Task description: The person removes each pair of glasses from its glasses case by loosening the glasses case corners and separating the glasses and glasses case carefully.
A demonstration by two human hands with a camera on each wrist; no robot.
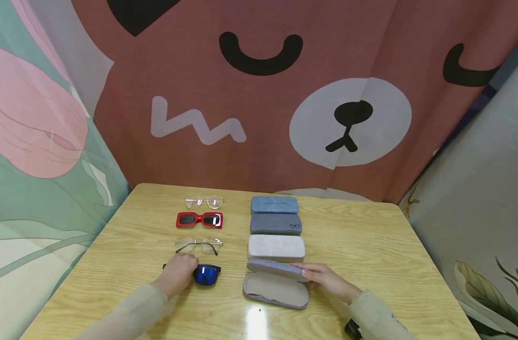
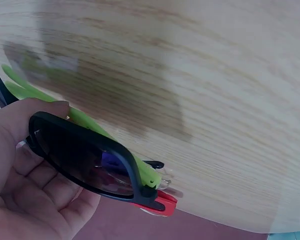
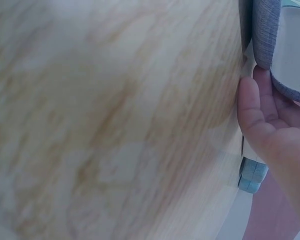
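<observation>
My left hand (image 1: 179, 273) grips a pair of sunglasses (image 1: 207, 275) with blue mirrored lenses at the near end of the row of eyewear. In the left wrist view, the sunglasses (image 2: 85, 155) show a black frame and bright green temples (image 2: 87, 120), with the thumb against a temple. At the front of the row of cases lies an open glasses case (image 1: 275, 289), purple-grey outside and beige inside, its lid raised. My right hand (image 1: 326, 280) holds the lid at its right end. The right wrist view shows the fingers at the corner of the fabric-covered case (image 3: 266, 40).
Beyond the sunglasses lie rimless-looking glasses (image 1: 199, 245), red sunglasses (image 1: 199, 220) and thin metal-framed glasses (image 1: 205, 202). Behind the open case stand a white case (image 1: 276, 247), a grey-blue case (image 1: 275, 224) and a blue case (image 1: 274, 205), all closed. A printed curtain (image 1: 263, 156) hangs behind the wooden table (image 1: 360, 236).
</observation>
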